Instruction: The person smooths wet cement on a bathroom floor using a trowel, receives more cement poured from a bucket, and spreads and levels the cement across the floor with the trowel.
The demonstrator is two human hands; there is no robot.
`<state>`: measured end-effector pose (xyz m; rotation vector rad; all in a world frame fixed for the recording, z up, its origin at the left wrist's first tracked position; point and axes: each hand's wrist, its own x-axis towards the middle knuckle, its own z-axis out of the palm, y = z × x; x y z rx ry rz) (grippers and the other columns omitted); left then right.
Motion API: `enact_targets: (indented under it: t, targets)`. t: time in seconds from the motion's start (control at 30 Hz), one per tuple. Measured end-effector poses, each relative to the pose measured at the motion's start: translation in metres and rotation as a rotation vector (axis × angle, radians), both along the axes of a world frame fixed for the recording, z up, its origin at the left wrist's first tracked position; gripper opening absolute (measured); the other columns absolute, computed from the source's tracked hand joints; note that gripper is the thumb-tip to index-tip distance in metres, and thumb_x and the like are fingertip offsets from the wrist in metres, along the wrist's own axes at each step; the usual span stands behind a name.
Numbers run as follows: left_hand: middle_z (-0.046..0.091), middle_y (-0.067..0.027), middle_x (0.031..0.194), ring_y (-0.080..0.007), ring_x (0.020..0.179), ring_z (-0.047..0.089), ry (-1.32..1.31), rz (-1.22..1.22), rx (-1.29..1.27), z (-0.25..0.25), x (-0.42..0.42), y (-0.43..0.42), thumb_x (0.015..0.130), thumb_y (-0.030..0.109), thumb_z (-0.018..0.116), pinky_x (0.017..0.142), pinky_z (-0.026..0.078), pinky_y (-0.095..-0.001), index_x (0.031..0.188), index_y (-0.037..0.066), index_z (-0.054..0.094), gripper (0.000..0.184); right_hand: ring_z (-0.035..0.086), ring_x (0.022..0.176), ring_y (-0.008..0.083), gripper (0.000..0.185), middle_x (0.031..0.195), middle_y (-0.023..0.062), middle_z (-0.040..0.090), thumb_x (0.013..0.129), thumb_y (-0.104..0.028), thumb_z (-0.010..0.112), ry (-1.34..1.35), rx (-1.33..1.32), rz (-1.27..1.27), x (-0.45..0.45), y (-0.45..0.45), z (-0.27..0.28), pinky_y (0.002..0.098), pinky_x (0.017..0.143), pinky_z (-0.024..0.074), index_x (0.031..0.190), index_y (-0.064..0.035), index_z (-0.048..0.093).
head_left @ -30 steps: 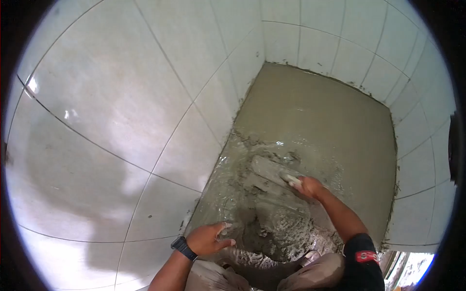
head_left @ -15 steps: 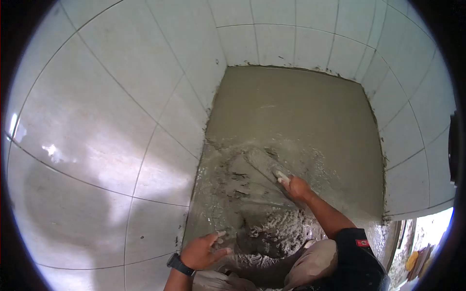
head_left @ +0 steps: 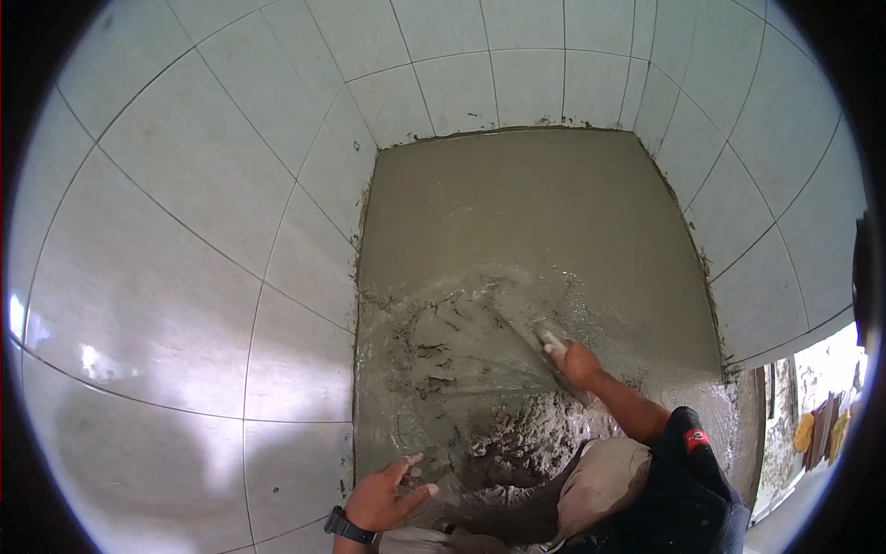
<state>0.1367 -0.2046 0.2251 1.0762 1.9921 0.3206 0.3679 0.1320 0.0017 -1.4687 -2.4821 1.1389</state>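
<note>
My right hand (head_left: 580, 362) is closed round the pale handle of a long flat trowel (head_left: 524, 323), whose blade lies on the wet grey cement (head_left: 517, 203) covering the floor. Rough, lumpy mortar (head_left: 531, 434) lies just below the blade, close to my knees. At the lower left, my left hand (head_left: 388, 494) hovers near the cement with its fingers apart and nothing in it. Cement marks its fingertips, and a dark watch (head_left: 346, 526) is on that wrist.
Pale tiled walls (head_left: 175, 314) enclose the floor on the left, far side and right, with cement smears along their lower edges. My knee (head_left: 604, 480) is at the bottom. An opening at the lower right shows brown and yellow items (head_left: 821, 431).
The view has swung to the right. My right hand has kept its hold on the trowel, whose blade has turned and shifted across the cement. My left hand stays spread at the lower left.
</note>
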Motion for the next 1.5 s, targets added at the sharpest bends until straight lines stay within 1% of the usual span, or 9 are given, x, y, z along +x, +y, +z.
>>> enact_targets:
  t: [0.33, 0.5, 0.63, 0.8, 0.9, 1.1, 1.3, 1.37, 1.5]
  targets:
    - [0.067, -0.0208, 0.109, -0.0330, 0.087, 0.069, -0.054, -0.092, 0.067, -0.008, -0.005, 0.015, 0.086, 0.051, 0.067, 0.075, 0.053, -0.0379, 0.133, 0.004, 0.053, 0.067, 0.062, 0.100, 0.0478, 0.069, 0.101, 0.0299, 0.066, 0.095, -0.060, 0.043, -0.043, -0.125, -0.133, 0.080, -0.051, 0.030, 0.0501, 0.089, 0.0470, 0.118, 0.0020, 0.060]
    - [0.067, -0.0197, 0.112, -0.0327, 0.095, 0.068, -0.043, -0.134, 0.089, -0.016, -0.003, 0.034, 0.086, 0.050, 0.068, 0.079, 0.054, -0.0375, 0.132, 0.004, 0.053, 0.067, 0.063, 0.088, 0.0488, 0.066, 0.090, 0.0273, 0.066, 0.094, -0.062, 0.045, -0.099, -0.088, 0.158, 0.027, -0.040, 0.031, 0.0541, 0.081, 0.0479, 0.115, -0.0011, 0.058]
    - [0.065, -0.0211, 0.115, -0.0334, 0.101, 0.067, -0.082, -0.080, 0.047, -0.012, 0.002, 0.039, 0.086, 0.049, 0.068, 0.081, 0.054, -0.0381, 0.132, 0.003, 0.053, 0.067, 0.064, 0.097, 0.0451, 0.071, 0.100, 0.0284, 0.067, 0.094, -0.063, 0.044, -0.188, -0.035, 0.221, -0.003, -0.027, 0.022, 0.0528, 0.084, 0.0498, 0.124, 0.0006, 0.053]
    - [0.066, -0.0209, 0.113, -0.0323, 0.102, 0.066, 0.001, -0.083, 0.145, -0.012, 0.004, 0.033, 0.084, 0.049, 0.071, 0.085, 0.052, -0.0381, 0.134, 0.005, 0.052, 0.069, 0.065, 0.092, 0.0463, 0.068, 0.095, 0.0291, 0.067, 0.094, -0.060, 0.046, -0.103, -0.003, 0.028, -0.013, -0.018, 0.013, 0.0521, 0.081, 0.0508, 0.123, 0.0010, 0.054]
    - [0.066, -0.0208, 0.114, -0.0327, 0.100, 0.067, -0.002, -0.041, -0.077, 0.000, 0.002, 0.028, 0.085, 0.049, 0.071, 0.085, 0.053, -0.0382, 0.134, 0.003, 0.052, 0.069, 0.064, 0.092, 0.0473, 0.065, 0.094, 0.0295, 0.066, 0.094, -0.057, 0.047, -0.002, 0.015, -0.080, 0.005, -0.022, 0.004, 0.0529, 0.081, 0.0499, 0.112, 0.0042, 0.057]
    - [0.066, -0.0219, 0.112, -0.0313, 0.088, 0.068, 0.031, -0.090, 0.139, -0.012, 0.001, 0.017, 0.084, 0.050, 0.070, 0.080, 0.053, -0.0368, 0.133, 0.004, 0.052, 0.070, 0.063, 0.094, 0.0486, 0.069, 0.095, 0.0317, 0.065, 0.091, -0.060, 0.050, 0.047, -0.075, -0.242, 0.048, -0.019, 0.025, 0.0514, 0.086, 0.0486, 0.112, 0.0056, 0.061]
    - [0.066, -0.0213, 0.112, -0.0333, 0.096, 0.068, -0.048, -0.032, -0.055, 0.002, 0.004, 0.027, 0.086, 0.050, 0.068, 0.081, 0.053, -0.0382, 0.132, 0.002, 0.052, 0.068, 0.063, 0.095, 0.0462, 0.054, 0.098, 0.0308, 0.065, 0.095, -0.046, 0.050, 0.106, 0.086, -0.329, 0.130, -0.029, 0.007, 0.0477, 0.082, 0.0486, 0.113, 0.0045, 0.060]
    - [0.067, -0.0221, 0.110, -0.0334, 0.092, 0.068, -0.065, -0.070, -0.026, -0.011, -0.001, 0.023, 0.085, 0.051, 0.069, 0.079, 0.053, -0.0387, 0.133, 0.003, 0.052, 0.070, 0.065, 0.092, 0.0431, 0.045, 0.095, 0.0295, 0.065, 0.097, -0.037, 0.049, 0.238, 0.268, -0.404, 0.134, -0.007, -0.013, 0.0450, 0.080, 0.0491, 0.114, 0.0027, 0.060]
    - [0.067, -0.0227, 0.109, -0.0330, 0.091, 0.069, -0.022, -0.118, -0.014, -0.026, -0.006, 0.022, 0.086, 0.052, 0.068, 0.078, 0.054, -0.0394, 0.134, 0.004, 0.051, 0.071, 0.066, 0.095, 0.0400, 0.042, 0.101, 0.0261, 0.067, 0.097, -0.036, 0.049, 0.258, 0.081, -0.460, 0.091, 0.079, -0.022, 0.0447, 0.080, 0.0499, 0.115, -0.0007, 0.064]
